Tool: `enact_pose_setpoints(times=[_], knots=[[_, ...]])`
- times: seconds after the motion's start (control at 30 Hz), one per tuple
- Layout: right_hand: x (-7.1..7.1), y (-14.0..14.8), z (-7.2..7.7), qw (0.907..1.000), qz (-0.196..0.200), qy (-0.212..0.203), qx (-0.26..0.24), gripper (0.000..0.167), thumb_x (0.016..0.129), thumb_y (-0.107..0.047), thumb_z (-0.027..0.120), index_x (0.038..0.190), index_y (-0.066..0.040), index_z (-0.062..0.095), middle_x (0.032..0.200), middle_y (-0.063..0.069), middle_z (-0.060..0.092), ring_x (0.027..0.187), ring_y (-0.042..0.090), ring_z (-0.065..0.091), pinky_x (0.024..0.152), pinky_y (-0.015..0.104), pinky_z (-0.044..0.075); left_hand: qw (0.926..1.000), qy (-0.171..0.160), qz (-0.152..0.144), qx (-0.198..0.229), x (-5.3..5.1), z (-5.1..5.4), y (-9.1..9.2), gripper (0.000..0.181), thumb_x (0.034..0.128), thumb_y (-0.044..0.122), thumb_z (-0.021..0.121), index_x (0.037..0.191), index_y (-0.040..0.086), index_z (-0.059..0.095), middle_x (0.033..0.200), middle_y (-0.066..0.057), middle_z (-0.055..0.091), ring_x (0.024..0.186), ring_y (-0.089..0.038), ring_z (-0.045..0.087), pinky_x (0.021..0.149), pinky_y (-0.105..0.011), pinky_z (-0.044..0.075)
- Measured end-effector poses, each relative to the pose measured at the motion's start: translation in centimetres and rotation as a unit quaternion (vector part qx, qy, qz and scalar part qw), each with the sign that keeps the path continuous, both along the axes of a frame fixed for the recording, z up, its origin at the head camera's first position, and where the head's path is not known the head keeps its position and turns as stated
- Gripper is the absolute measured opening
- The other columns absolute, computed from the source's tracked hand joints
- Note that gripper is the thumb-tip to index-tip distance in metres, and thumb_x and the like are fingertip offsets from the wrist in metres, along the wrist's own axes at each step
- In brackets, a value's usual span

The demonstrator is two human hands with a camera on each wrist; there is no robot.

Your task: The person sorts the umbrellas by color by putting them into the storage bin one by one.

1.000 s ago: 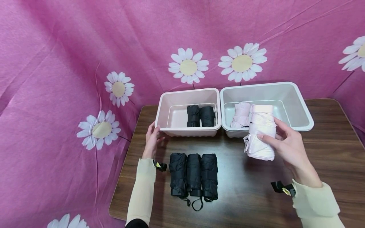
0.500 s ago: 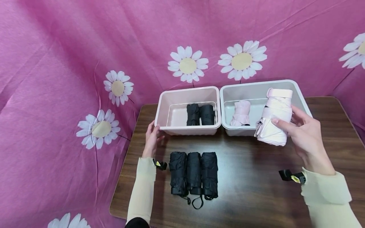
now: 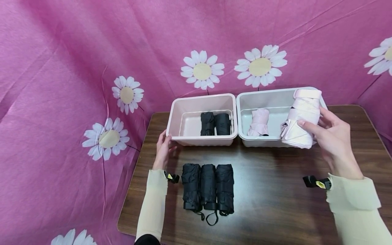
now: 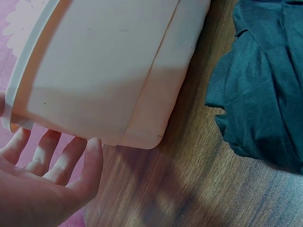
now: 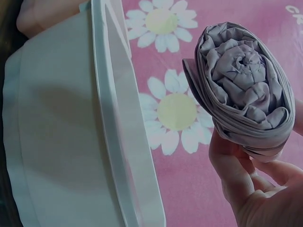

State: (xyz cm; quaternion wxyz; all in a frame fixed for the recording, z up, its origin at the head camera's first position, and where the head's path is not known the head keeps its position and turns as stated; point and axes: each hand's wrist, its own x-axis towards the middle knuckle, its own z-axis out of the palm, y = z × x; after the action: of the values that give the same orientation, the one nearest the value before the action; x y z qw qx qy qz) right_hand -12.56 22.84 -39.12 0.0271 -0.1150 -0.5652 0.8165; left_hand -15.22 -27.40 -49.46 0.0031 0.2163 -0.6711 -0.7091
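My right hand grips a folded pale pink umbrella and holds it above the front right part of the light grey bin. The right wrist view shows the bunched cloth end of this umbrella with my fingers around its side. Inside the grey bin lies another folded pale pink umbrella. My left hand holds the front left corner of the pale pink bin, thumb at the rim and fingers against the outer wall. Two folded black umbrellas lie in that bin's right half.
Three folded black umbrellas lie side by side on the wooden table, in front of the pink bin, wrist loops toward me. The two bins stand side by side against a pink cloth with daisies.
My right hand has carried the pale pink umbrella to the right and away from me, over the grey bin's right part. The left hand has stayed at the pink bin's corner.
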Motion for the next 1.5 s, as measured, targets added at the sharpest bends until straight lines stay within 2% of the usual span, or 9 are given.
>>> enact_pose_setpoints(times=[0.2, 0.37, 0.63, 0.9, 1.13, 1.3, 1.5], knots=[[-0.6, 0.3, -0.2, 1.0, -0.001, -0.008, -0.002, 0.073, 0.078, 0.007, 0.074, 0.142, -0.019, 0.049, 0.095, -0.009, 0.072, 0.079, 0.003, 0.068, 0.06, 0.02, 0.056, 1.0, -0.002, -0.009, 0.0, 0.0, 0.1, -0.1, 0.045, 0.0981, 0.026, 0.053, 0.142, 0.024, 0.044, 0.14, -0.014, 0.048, 0.109, -0.023, 0.053, 0.097, -0.054, 0.046], [-1.2, 0.5, -0.5, 0.9996, -0.004, -0.023, 0.017, 0.08, 0.078, 0.003, 0.076, 0.147, -0.016, 0.041, 0.093, -0.012, 0.07, 0.08, 0.0, 0.067, 0.06, 0.018, 0.055, 0.9999, -0.004, -0.013, 0.003, 0.1, 0.4, 0.0, 0.047, 0.0986, 0.025, 0.052, 0.144, 0.022, 0.041, 0.143, -0.016, 0.046, 0.11, -0.024, 0.053, 0.098, -0.055, 0.045], [-2.2, 0.9, -1.0, 0.9987, -0.008, -0.044, 0.026, 0.084, 0.077, -0.001, 0.078, 0.149, -0.014, 0.038, 0.091, -0.014, 0.067, 0.077, -0.002, 0.065, 0.059, 0.017, 0.055, 1.0, -0.002, -0.003, -0.004, -0.1, 0.1, 0.0, 0.045, 0.0966, 0.026, 0.054, 0.141, 0.025, 0.045, 0.138, -0.012, 0.05, 0.103, -0.019, 0.057, 0.095, -0.054, 0.048], [-3.2, 1.2, -1.3, 0.9938, -0.007, -0.081, 0.077, 0.089, 0.077, -0.008, 0.08, 0.151, -0.016, 0.032, 0.096, -0.016, 0.059, 0.08, -0.007, 0.06, 0.062, 0.012, 0.052, 1.0, 0.0, 0.002, -0.004, 0.0, 0.1, 0.0, 0.043, 0.0958, 0.025, 0.054, 0.138, 0.024, 0.047, 0.133, -0.01, 0.053, 0.1, -0.016, 0.058, 0.091, -0.051, 0.05], [-3.7, 1.2, -1.5, 0.9934, -0.009, -0.085, 0.077, 0.09, 0.076, -0.009, 0.08, 0.151, -0.015, 0.031, 0.099, -0.016, 0.059, 0.083, -0.009, 0.059, 0.064, 0.01, 0.051, 1.0, 0.001, 0.0, -0.004, 0.0, 0.1, -0.1, 0.044, 0.0962, 0.025, 0.054, 0.14, 0.024, 0.046, 0.133, -0.01, 0.052, 0.1, -0.016, 0.058, 0.091, -0.051, 0.051], [-3.9, 1.2, -1.6, 0.9938, -0.01, -0.086, 0.07, 0.09, 0.077, -0.01, 0.08, 0.151, -0.014, 0.03, 0.091, -0.018, 0.061, 0.079, -0.009, 0.061, 0.062, 0.011, 0.052, 1.0, -0.001, -0.005, -0.002, 0.0, 0.1, -0.1, 0.045, 0.0968, 0.026, 0.054, 0.141, 0.023, 0.045, 0.136, -0.012, 0.051, 0.102, -0.018, 0.057, 0.089, -0.048, 0.052], [-4.2, 1.2, -1.8, 0.9945, -0.011, -0.088, 0.055, 0.092, 0.077, -0.007, 0.079, 0.152, -0.013, 0.027, 0.085, -0.019, 0.064, 0.075, -0.007, 0.062, 0.06, 0.013, 0.053, 1.0, 0.006, -0.005, 0.003, -0.1, 0.0, -0.1, 0.045, 0.097, 0.025, 0.054, 0.141, 0.022, 0.044, 0.129, -0.01, 0.052, 0.096, -0.014, 0.058, 0.082, -0.041, 0.053]])
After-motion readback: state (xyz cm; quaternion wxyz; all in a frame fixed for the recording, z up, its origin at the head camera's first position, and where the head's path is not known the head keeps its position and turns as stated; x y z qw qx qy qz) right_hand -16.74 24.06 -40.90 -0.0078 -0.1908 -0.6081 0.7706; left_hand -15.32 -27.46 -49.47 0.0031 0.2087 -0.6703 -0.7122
